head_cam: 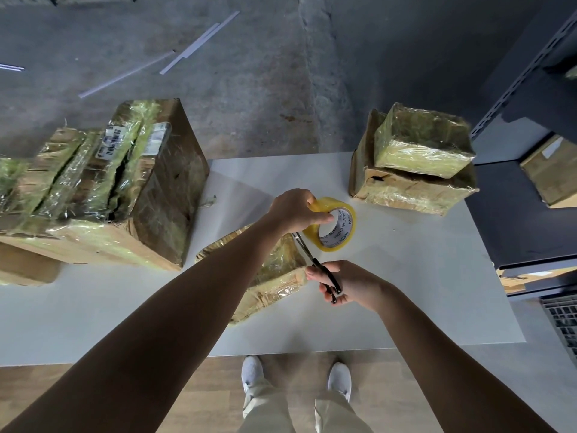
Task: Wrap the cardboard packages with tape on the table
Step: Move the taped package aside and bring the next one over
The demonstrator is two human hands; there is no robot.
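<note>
A small tape-covered cardboard package (pixel 278 278) lies on the white table (pixel 421 276), partly hidden under my left forearm. Just beyond it my left hand (pixel 296 210) grips a yellowish roll of clear tape (pixel 335 226), thumb inside the core. My right hand (pixel 346 282) holds black-handled scissors (pixel 315 262) by the handles. Their blades point up toward the roll, close to the package's right edge. Whether a strip of tape runs between roll and package is hard to see.
A large taped box (pixel 103 189) stands at the table's left. Two stacked taped packages (pixel 418 164) sit at the back right. Dark metal shelving (pixel 530 198) with a box stands to the right. My white shoes (pixel 296 376) show below the table's front edge.
</note>
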